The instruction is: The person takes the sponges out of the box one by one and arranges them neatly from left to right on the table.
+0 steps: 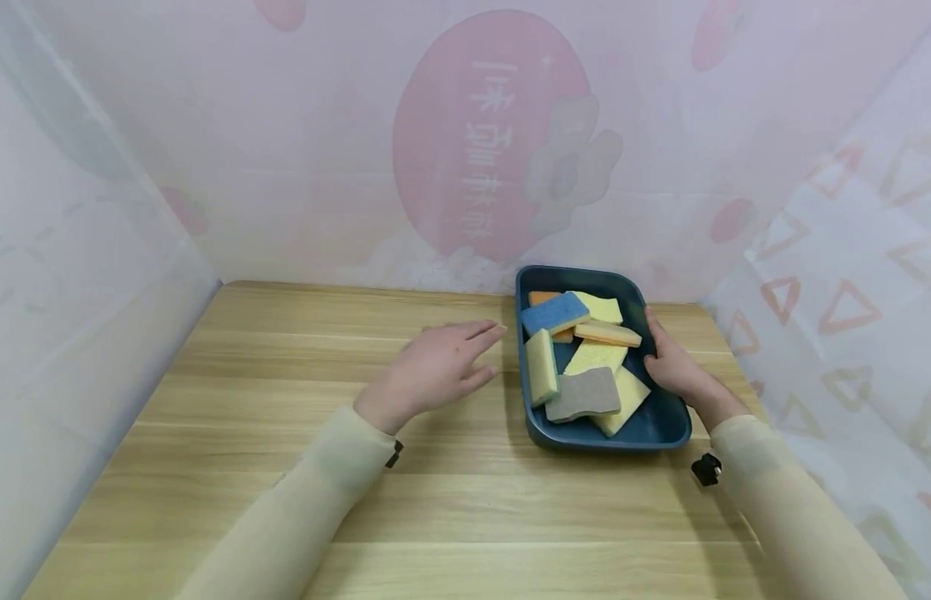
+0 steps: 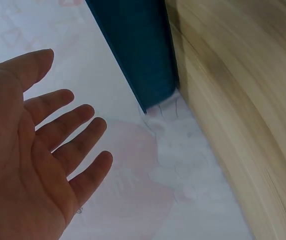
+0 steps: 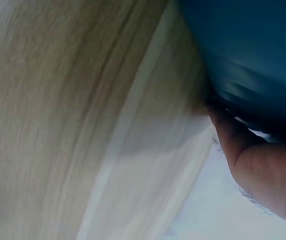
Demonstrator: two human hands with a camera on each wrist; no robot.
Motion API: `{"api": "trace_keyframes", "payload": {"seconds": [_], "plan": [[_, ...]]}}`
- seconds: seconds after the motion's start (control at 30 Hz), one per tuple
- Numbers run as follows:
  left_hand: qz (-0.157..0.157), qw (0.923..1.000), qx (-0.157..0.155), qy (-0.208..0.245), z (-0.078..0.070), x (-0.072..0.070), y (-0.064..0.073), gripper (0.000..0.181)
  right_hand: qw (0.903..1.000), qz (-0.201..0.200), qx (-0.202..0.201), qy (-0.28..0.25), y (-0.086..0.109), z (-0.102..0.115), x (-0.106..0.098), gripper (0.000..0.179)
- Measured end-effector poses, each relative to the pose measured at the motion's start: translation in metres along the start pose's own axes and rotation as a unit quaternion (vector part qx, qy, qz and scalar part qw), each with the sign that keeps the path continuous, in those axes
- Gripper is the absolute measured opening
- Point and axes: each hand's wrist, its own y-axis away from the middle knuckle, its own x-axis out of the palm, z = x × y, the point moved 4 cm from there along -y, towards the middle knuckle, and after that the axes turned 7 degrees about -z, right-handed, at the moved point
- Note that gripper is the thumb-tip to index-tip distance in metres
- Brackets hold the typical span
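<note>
Cream-sleeved, the person's left hand (image 1: 435,367) extends, fingers spread, just left of a dark-blue tray (image 1: 608,442); the right hand (image 1: 681,371) grips the tray's right side. Jumbled inside lie a blue sponge (image 1: 555,312), a grey sponge (image 1: 583,393) and several yellow sponges (image 1: 596,357). Beneath is a wooden table (image 1: 240,467), behind it a pink-patterned backdrop (image 1: 322,150).

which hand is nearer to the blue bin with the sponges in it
Right. The right hand is on the blue bin, holding its right side; the left hand is off the bin's left side, fingers pointing toward it but not touching.
</note>
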Motion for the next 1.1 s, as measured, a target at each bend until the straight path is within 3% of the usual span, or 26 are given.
{"api": "trace_keyframes", "payload": {"seconds": [0.17, 0.33, 0.63, 0.93, 1.1], "plan": [[0.015, 0.9995, 0.015, 0.025, -0.018, 0.010, -0.014, 0.069, 0.9980, -0.022, -0.004, 0.059, 0.002, 0.007, 0.003, 0.095], [0.033, 0.9988, 0.011, 0.034, -0.029, 0.022, -0.027, 0.076, 0.9954, -0.031, 0.000, 0.090, 0.003, 0.014, 0.006, 0.096], [0.062, 0.9969, -0.035, 0.033, -0.034, 0.043, -0.049, 0.101, 0.9947, -0.036, 0.010, 0.096, 0.005, 0.018, 0.009, 0.096], [0.096, 0.9937, -0.041, 0.040, -0.036, 0.051, -0.066, 0.113, 0.9938, -0.037, 0.017, 0.104, 0.005, 0.018, 0.010, 0.096], [0.104, 0.9940, -0.021, 0.023, -0.042, 0.054, -0.072, 0.109, 0.9937, -0.038, 0.012, 0.104, 0.007, 0.017, 0.010, 0.096]]}}
